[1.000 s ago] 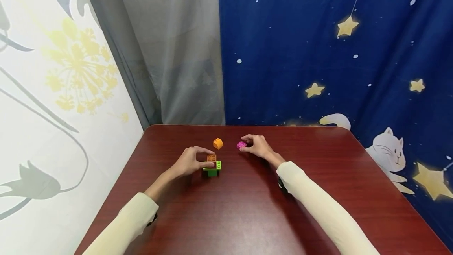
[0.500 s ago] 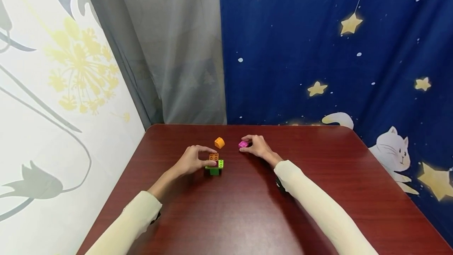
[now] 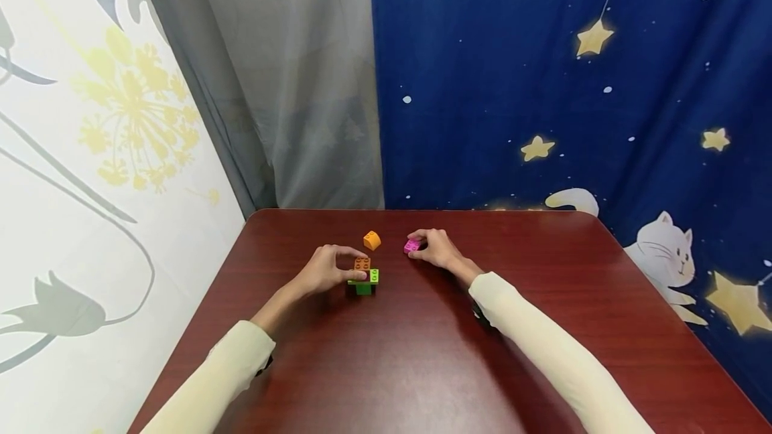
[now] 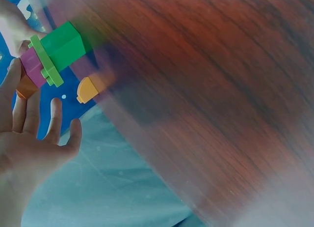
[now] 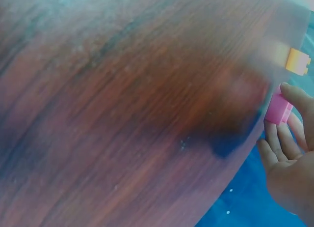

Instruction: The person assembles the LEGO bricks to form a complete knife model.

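Observation:
On the table stands a small stack of toy building bricks: a green block (image 4: 63,46) at the bottom, a lime plate (image 4: 45,58), a magenta brick (image 4: 32,68) and an orange brick (image 3: 362,264) on top. My left hand (image 3: 322,272) pinches the upper part of this stack between thumb and fingers, its thumb covering part of the magenta layer in the head view. Farther right, a pink brick (image 3: 411,246) lies on the table. Thumb and fingers of my right hand (image 3: 439,248) grip its two sides, as the right wrist view also shows.
Behind the stack, between the hands, lies a loose orange brick with a curved top (image 3: 372,240). The dark red table (image 3: 410,360) ends at a far edge just beyond the bricks. Grey and blue curtains (image 3: 458,119) hang past it, and a white patterned panel (image 3: 90,233) stands at left.

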Demonstrator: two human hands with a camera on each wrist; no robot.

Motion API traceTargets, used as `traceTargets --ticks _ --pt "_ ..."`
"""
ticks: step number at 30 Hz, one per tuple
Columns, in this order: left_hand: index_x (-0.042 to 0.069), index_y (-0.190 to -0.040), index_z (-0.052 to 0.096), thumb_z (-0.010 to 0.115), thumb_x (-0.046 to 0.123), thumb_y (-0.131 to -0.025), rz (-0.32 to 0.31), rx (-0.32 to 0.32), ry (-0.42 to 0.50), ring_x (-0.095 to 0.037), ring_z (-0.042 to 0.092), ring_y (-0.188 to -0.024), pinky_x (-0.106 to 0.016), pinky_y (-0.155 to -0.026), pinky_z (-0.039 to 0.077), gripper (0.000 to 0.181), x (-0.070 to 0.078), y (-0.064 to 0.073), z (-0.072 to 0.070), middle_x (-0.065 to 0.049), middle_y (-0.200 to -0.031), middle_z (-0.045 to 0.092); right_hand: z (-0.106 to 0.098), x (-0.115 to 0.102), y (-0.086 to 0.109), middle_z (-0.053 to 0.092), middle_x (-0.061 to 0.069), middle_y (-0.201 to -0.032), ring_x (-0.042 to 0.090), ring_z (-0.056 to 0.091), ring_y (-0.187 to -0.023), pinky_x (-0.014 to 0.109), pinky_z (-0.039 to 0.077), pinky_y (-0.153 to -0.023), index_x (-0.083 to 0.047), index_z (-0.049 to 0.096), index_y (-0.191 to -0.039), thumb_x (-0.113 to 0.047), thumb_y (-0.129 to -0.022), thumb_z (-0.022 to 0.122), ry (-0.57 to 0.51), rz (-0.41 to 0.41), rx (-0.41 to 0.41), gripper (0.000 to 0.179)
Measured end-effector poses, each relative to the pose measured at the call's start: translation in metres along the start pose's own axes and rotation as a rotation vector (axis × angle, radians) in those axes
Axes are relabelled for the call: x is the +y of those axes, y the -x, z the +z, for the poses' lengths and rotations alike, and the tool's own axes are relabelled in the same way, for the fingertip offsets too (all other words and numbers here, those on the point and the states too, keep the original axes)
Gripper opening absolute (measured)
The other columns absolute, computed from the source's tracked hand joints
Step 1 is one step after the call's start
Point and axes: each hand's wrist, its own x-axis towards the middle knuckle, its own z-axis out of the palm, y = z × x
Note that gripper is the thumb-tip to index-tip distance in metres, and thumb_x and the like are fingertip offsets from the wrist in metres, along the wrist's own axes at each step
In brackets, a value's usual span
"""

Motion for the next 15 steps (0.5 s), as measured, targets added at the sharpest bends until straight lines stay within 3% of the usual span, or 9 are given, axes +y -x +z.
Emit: traceTargets --ticks 15 --pt "0.017 -0.116 0.080 0.091 0.032 -0.082 0.002 -0.006 -0.004 -0.034 0.067 -0.113 -0.054 -0.101 0.051 0.038 -0.001 -0.001 0.000 -0.005 -0.109 0.076 -0.013 -0.023 0.014 0.077 0.008 -0.114 0.021 0.071 -0.102 0.038 0.056 -0.094 -0.007 0.074 -0.126 -0.018 -0.089 0.086 -0.004 -0.077 -0.010 0.041"
